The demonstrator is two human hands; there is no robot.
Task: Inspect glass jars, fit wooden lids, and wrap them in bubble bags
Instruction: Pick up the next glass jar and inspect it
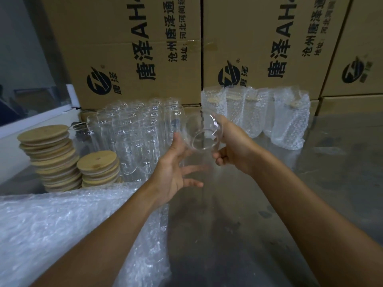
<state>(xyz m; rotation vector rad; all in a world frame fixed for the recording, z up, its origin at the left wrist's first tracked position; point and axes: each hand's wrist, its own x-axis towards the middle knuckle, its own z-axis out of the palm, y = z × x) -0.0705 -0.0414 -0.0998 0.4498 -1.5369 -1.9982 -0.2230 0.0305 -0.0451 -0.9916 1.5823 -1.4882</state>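
The right hand (232, 150) grasped a clear, tilted glass jar (202, 134) above the grey desk (310, 183); the left hand (176, 168), fingers spread, touched it.

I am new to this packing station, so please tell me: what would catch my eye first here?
First, the clear glass jar held up mid-frame, gripped by the right hand while the left hand touches it. Then two stacks of round wooden lids at left, and a row of bubble-wrapped jars before the brown cardboard boxes.

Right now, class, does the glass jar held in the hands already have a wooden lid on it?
No: the glass jar shows an open, lidless mouth.
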